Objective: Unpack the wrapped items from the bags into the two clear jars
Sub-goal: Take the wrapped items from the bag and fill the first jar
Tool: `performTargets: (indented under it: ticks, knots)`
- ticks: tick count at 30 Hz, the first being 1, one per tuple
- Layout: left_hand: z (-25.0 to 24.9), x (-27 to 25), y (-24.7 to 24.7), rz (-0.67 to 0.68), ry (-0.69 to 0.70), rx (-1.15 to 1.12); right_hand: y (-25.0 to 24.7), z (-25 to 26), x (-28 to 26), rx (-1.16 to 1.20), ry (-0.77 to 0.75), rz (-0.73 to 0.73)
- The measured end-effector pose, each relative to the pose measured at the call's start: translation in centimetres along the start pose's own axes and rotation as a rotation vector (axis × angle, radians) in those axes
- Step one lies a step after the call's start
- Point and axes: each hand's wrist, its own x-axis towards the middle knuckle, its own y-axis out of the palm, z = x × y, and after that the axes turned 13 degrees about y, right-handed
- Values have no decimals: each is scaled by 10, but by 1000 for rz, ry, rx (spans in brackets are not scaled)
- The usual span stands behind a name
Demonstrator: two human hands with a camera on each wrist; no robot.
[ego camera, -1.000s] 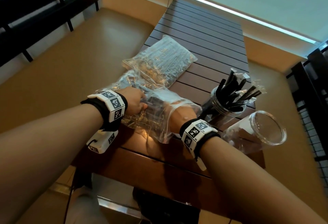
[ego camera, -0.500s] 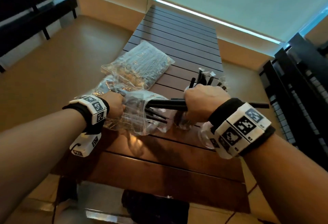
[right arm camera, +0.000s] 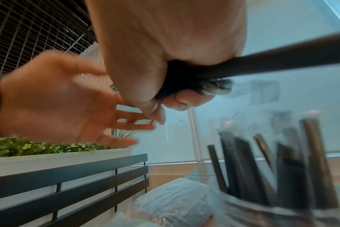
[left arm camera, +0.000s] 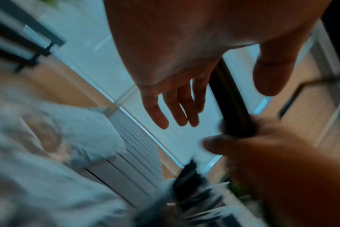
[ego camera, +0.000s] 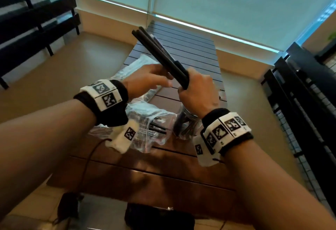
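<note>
My right hand [ego camera: 196,86] grips a bundle of long black wrapped sticks [ego camera: 160,55] that points up and to the left, raised above the table. In the right wrist view the bundle [right arm camera: 281,61] runs out of the fist to the right. My left hand [ego camera: 151,80] is beside the bundle with fingers spread [left arm camera: 173,110], holding nothing. A clear jar [ego camera: 187,126] with several black sticks [right arm camera: 281,176] stands under my right wrist. An opened clear bag [ego camera: 151,129] with sticks lies below my left wrist. A second full bag [ego camera: 134,67] lies farther back.
Everything sits on a dark slatted wooden table [ego camera: 190,51] with tan floor on both sides. A black slatted bench [ego camera: 32,20] stands at the left, black railing [ego camera: 309,102] at the right. A dark object [ego camera: 158,218] lies below the table's near edge.
My right hand has pulled the bundle out of the bag and lifted it, tilting it upright. My left hand has let go of the bag and risen beside the bundle.
</note>
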Motion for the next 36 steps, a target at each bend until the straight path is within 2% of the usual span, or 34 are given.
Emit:
performTargets:
  ticks: [2, 5, 6, 8, 13, 17, 20, 22, 26, 27, 28, 31, 32, 34, 36]
  knots:
    - [-18, 8, 12, -66, 26, -295, 14, 10, 0, 129, -42, -22]
    - [-27, 19, 29, -381, -42, -547, 23, 25, 2, 314, -124, 25]
    - [-29, 23, 32, -474, -72, -584, 23, 29, 1, 382, -137, 61]
    - [-34, 27, 34, -564, -84, -573, 21, 31, -3, 473, -139, 130]
    - [-59, 33, 16, -698, 126, -549, 29, 0, -11, 310, 19, 207]
    - [-77, 36, 11, -677, 226, -511, 36, -15, -14, 230, 135, 299]
    - [-73, 35, 17, -564, 277, -419, 33, -8, -10, 312, 192, 340]
    - [-62, 32, 26, -477, 301, -271, 27, 3, -7, 351, 168, 346]
    - [-46, 28, 36, -412, 256, 60, 4, 11, -6, 453, 178, 640]
    - [-42, 28, 34, -397, 243, 116, -6, 8, -6, 435, 187, 619]
    - [-37, 29, 30, -387, 235, 190, -15, 4, -4, 440, 198, 509]
    - [-15, 28, 20, -328, 177, 461, -53, 0, 8, 712, 226, -34]
    - [-8, 26, 21, -294, 162, 532, -67, 4, 13, 812, 193, -152]
    - [0, 23, 27, -226, 177, 583, -87, 14, 18, 831, 56, -239]
    - [-2, 26, 39, -183, 228, 577, -91, 24, 20, 652, -83, -186]
